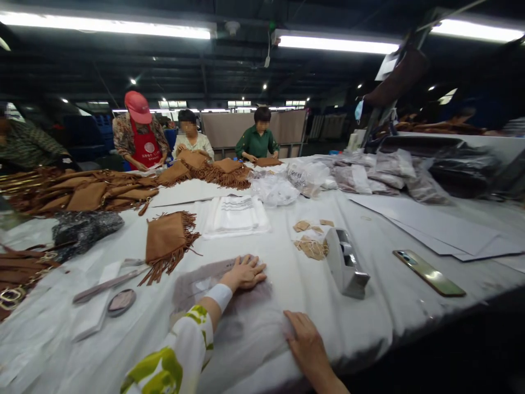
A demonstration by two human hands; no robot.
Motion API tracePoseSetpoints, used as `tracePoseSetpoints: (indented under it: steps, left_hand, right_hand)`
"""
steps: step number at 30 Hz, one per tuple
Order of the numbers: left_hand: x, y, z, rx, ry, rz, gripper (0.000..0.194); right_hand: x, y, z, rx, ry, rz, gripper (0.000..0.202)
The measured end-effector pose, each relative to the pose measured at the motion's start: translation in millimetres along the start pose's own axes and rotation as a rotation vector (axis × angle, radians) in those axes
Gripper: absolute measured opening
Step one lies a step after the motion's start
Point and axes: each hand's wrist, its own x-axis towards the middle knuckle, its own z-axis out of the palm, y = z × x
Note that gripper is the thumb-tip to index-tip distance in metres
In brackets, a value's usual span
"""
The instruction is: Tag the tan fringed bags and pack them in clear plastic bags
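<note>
A clear plastic bag (250, 328) with a dull mauve-brown item inside lies on the white-covered table in front of me. My left hand (245, 272) rests on top of it, palm down, fingers spread flat. At the bag's loose right edge is my right hand (303, 342), its fingers bent and closed on the film. Just beyond the bag, to the left, lies a brown fringed pouch (166, 238). A stack of printed white plastic bags (238, 214) sits past my left hand. To the right stands a grey tape dispenser (348, 265).
Brown tags with strings (311, 247) lie beside the dispenser. A phone (429, 272) and white sheets (435, 221) are at right. Scissors (109, 284) and a round dish (121, 302) lie left. Brown pouches (88, 194) pile up at far left; co-workers (258, 139) stand across the table.
</note>
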Motion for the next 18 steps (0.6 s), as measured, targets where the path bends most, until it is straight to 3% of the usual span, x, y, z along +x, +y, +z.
tracePoseSetpoints:
  steps: [3, 6, 14, 18]
  left_hand:
    - [3, -3, 5.6, 0.023, 0.01, 0.003, 0.066]
    - [4, -4, 9.8, 0.036, 0.03, 0.017, 0.065]
    - [1, -3, 16.8, 0.066, 0.098, 0.027, 0.062]
    - [-4, 6, 9.9, 0.076, 0.154, 0.04, 0.06]
  right_hand:
    - [-2, 4, 3, 0.011, 0.083, -0.104, 0.041]
    - [-17, 4, -5, -0.011, 0.157, -0.177, 0.033]
    - [-41, -2, -13, 0.095, 0.173, -0.12, 0.03]
    - [-47, -2, -19, 0.105, 0.202, -0.134, 0.026]
